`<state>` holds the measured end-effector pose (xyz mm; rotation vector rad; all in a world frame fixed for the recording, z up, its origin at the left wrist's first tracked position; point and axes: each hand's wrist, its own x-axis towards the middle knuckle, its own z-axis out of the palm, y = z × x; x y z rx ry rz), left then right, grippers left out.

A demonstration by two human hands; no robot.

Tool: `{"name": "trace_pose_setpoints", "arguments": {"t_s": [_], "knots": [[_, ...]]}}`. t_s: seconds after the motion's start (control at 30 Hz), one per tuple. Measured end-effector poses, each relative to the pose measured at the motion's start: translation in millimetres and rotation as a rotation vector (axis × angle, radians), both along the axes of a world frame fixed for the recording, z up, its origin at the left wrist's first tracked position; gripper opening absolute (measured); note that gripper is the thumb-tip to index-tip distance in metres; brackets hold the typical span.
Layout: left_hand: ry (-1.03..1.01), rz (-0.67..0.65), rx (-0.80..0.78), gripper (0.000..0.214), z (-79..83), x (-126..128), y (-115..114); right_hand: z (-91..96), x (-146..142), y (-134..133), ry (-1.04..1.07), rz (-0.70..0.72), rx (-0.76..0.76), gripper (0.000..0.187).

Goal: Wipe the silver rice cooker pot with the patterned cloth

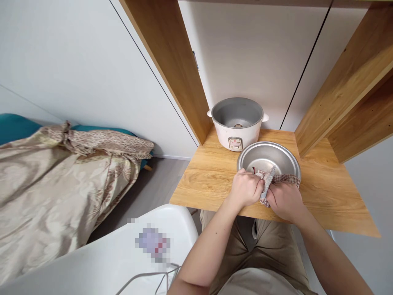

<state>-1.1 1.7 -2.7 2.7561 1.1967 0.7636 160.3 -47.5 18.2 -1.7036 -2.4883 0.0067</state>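
On the wooden table (215, 180), near the white cooker (237, 123), the shiny metal bowl (270, 157) is sitting, and the left hand (245, 189) and right hand (285, 200) are both squeezing a soft, floppy cloth (267, 180) draped over its near rim, best held bunched up.

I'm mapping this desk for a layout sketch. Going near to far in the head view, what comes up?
hands holding the cloth → metal bowl → rice cooker → back wall
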Motion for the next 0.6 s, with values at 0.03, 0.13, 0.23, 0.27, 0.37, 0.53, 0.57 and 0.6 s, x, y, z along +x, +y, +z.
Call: {"name": "trace_pose_setpoints", "arguments": {"t_s": [0.03, 0.13, 0.23, 0.27, 0.37, 0.53, 0.57, 0.6], "knots": [[0.0, -0.001, -0.002, 0.037, 0.1, -0.1, -0.1, 0.1, 0.0, 0.0, 0.004, 0.0, -0.002, 0.04], [-0.003, -0.001, -0.003, 0.037, 0.4, -0.1, -0.1, -0.2, 0.3, 0.0, 0.01, -0.003, 0.003, 0.041], [0.0, 0.003, 0.007, 0.036, 0.0, -0.2, 0.2, -1.1, 0.7, 0.0, 0.005, 0.001, 0.013, 0.041], [0.001, 0.004, 0.009, 0.036, -0.2, -0.3, 0.2, -1.3, 0.8, 0.0, 0.002, 0.005, 0.015, 0.041], [0.001, 0.006, 0.007, 0.036, -0.7, -0.3, 0.3, -1.3, 0.9, -0.3, -0.005, 0.006, 0.012, 0.04], [0.002, 0.008, 0.007, 0.036, -0.3, 0.3, -0.2, 0.7, 0.2, -1.2, -0.011, -0.005, -0.007, 0.041], [0.003, 0.008, 0.007, 0.037, 0.0, 0.4, -0.2, 1.0, 0.0, -1.3, -0.012, -0.008, -0.008, 0.041], [0.005, 0.009, 0.005, 0.037, 0.2, 0.5, -0.3, 1.2, 0.0, -1.3, -0.012, -0.01, -0.006, 0.041]]}}
